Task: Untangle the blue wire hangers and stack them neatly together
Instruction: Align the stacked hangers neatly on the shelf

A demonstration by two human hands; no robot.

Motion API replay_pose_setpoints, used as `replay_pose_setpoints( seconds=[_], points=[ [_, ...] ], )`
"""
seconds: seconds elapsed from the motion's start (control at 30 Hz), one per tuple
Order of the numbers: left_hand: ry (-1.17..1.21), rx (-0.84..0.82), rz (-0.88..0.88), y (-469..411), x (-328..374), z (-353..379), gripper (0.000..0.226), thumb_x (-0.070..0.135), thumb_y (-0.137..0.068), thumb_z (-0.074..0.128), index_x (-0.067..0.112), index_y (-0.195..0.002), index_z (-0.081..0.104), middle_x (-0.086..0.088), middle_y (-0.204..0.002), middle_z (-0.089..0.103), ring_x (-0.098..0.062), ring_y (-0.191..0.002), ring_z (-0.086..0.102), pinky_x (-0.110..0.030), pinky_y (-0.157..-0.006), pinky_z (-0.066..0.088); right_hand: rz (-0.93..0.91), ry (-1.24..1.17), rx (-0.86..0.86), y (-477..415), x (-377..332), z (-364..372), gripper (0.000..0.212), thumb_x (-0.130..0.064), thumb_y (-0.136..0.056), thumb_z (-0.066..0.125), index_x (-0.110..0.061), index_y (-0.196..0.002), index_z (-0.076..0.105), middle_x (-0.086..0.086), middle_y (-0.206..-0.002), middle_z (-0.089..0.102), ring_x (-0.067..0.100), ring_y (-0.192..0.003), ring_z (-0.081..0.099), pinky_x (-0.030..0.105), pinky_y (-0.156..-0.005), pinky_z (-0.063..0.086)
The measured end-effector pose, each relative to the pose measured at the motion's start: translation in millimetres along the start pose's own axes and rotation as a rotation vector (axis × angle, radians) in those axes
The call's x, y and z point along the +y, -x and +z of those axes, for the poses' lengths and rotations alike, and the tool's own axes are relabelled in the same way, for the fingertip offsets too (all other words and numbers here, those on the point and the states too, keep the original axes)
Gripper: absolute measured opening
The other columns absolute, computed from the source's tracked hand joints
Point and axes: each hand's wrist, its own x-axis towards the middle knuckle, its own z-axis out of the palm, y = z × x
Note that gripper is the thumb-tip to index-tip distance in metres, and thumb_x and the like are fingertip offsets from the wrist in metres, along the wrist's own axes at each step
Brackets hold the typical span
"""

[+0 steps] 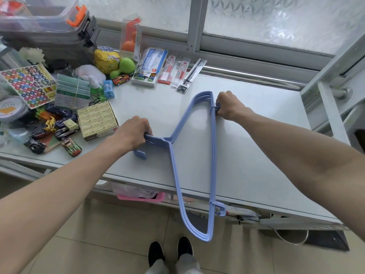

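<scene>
Several blue wire hangers [213, 155] lie stacked on one another on the grey table [256, 151], their frames lined up. One end of the stack points toward the window; the other end sticks out past the table's front edge above the floor. My left hand [134, 131] grips the hook ends at the stack's left side. My right hand [229, 105] is closed on the small notched part near the far end of the long bar. Both hands press the stack against the tabletop.
The table's left part holds toy cars [65, 133], a box of erasers [97, 120], a sticker sheet [27, 86], plush toys [112, 62] and stationery packs [169, 70]. A plastic bin [49, 26] stands at the back left. A window rail runs behind, with a metal frame [335, 99] at right.
</scene>
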Motion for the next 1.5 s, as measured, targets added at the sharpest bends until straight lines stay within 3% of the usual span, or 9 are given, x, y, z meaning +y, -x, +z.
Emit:
replay_pose_setpoints(
  seconds=[0.13, 0.3, 0.5, 0.77, 0.9, 1.03, 1.17, 1.43, 1.5],
  points=[
    [0.091, -0.040, -0.067, -3, -8, 7, 0.038, -0.007, -0.073, 0.057, 0.021, -0.085, 0.079, -0.005, -0.081, 0.066, -0.027, -0.081, 0.066, -0.027, -0.060, 0.047, 0.076, -0.097, -0.014, 5, -2, 1, 0.013, -0.008, -0.080, 0.066, -0.007, -0.080, 0.053, 0.012, -0.095, 0.049, 0.035, -0.081, 0.050, 0.034, -0.070, 0.045],
    [0.148, -0.044, -0.345, 2, -9, 6, 0.040, 0.013, -0.062, 0.080, 0.013, -0.101, 0.071, -0.014, -0.106, 0.066, -0.030, -0.095, 0.066, -0.032, -0.081, 0.056, 0.261, -0.118, -0.038, 22, -5, -4, 0.032, -0.009, -0.088, 0.057, -0.001, -0.118, 0.049, 0.017, -0.127, 0.048, 0.036, -0.109, 0.056, 0.037, -0.077, 0.044],
    [0.317, -0.029, -0.564, 15, -3, 3, 0.019, 0.006, -0.069, 0.076, -0.004, -0.074, 0.061, -0.021, -0.077, 0.069, -0.030, -0.056, 0.071, -0.040, -0.058, 0.061, 0.525, -0.390, -0.322, 51, -31, -21, 0.052, -0.031, -0.089, 0.036, 0.015, -0.091, 0.060, 0.027, -0.083, 0.069, 0.036, -0.061, 0.071, 0.041, -0.063, 0.062],
    [0.187, 0.061, -0.596, 15, 3, 8, 0.041, 0.002, -0.075, 0.070, -0.007, -0.114, 0.059, -0.027, -0.124, 0.056, -0.041, -0.113, 0.057, -0.038, -0.085, 0.051, 0.497, -0.496, -0.215, 81, -57, -7, 0.046, -0.028, -0.085, 0.036, 0.011, -0.098, 0.055, 0.025, -0.081, 0.066, 0.035, -0.057, 0.068, 0.040, -0.055, 0.060],
    [0.255, -0.030, -0.601, 12, 3, -3, 0.048, 0.003, -0.068, 0.078, -0.006, -0.111, 0.058, -0.027, -0.117, 0.060, -0.039, -0.103, 0.064, -0.035, -0.076, 0.054, 0.426, -0.391, -0.107, 87, -66, -1, 0.021, -0.014, -0.084, 0.044, -0.003, -0.100, 0.051, 0.017, -0.106, 0.061, 0.035, -0.082, 0.069, 0.041, -0.068, 0.060],
    [0.444, -0.137, -0.588, 6, 4, -18, 0.038, 0.004, -0.077, 0.075, -0.007, -0.103, 0.051, -0.017, -0.044, 0.063, -0.041, -0.072, 0.072, -0.043, -0.077, 0.060, 0.469, -0.351, -0.019, 86, -69, 3, 0.033, -0.013, -0.088, 0.050, -0.007, -0.120, 0.053, 0.013, -0.127, 0.054, 0.033, -0.115, 0.058, 0.038, -0.089, 0.050],
    [0.391, -0.102, -0.549, 6, -2, -20, 0.023, 0.007, -0.083, 0.072, -0.010, -0.095, 0.062, -0.024, -0.072, 0.072, -0.024, -0.048, 0.070, -0.033, -0.062, 0.060, 0.521, -0.338, 0.008, 84, -71, 6, 0.037, -0.016, -0.091, 0.050, -0.008, -0.127, 0.050, 0.012, -0.133, 0.051, 0.030, -0.124, 0.052, 0.035, -0.091, 0.045],
    [0.453, 0.026, -0.558, 4, -10, -11, 0.018, 0.004, -0.077, 0.076, -0.003, -0.070, 0.060, -0.012, -0.044, 0.062, -0.020, -0.034, 0.063, -0.033, -0.061, 0.060, 0.602, -0.290, 0.032, 84, -79, 15, 0.036, -0.004, -0.087, 0.055, -0.009, -0.123, 0.053, 0.008, -0.130, 0.054, 0.026, -0.122, 0.054, 0.033, -0.089, 0.047],
    [0.513, -0.036, -0.556, 4, -9, -10, 0.028, 0.003, -0.072, 0.082, -0.008, -0.084, 0.059, -0.012, -0.075, 0.067, -0.030, -0.052, 0.071, -0.040, -0.068, 0.061, 0.614, -0.289, 0.053, 84, -80, 17, 0.036, -0.003, -0.087, 0.056, -0.009, -0.123, 0.053, 0.008, -0.130, 0.054, 0.026, -0.123, 0.054, 0.033, -0.090, 0.047]
  ],
)
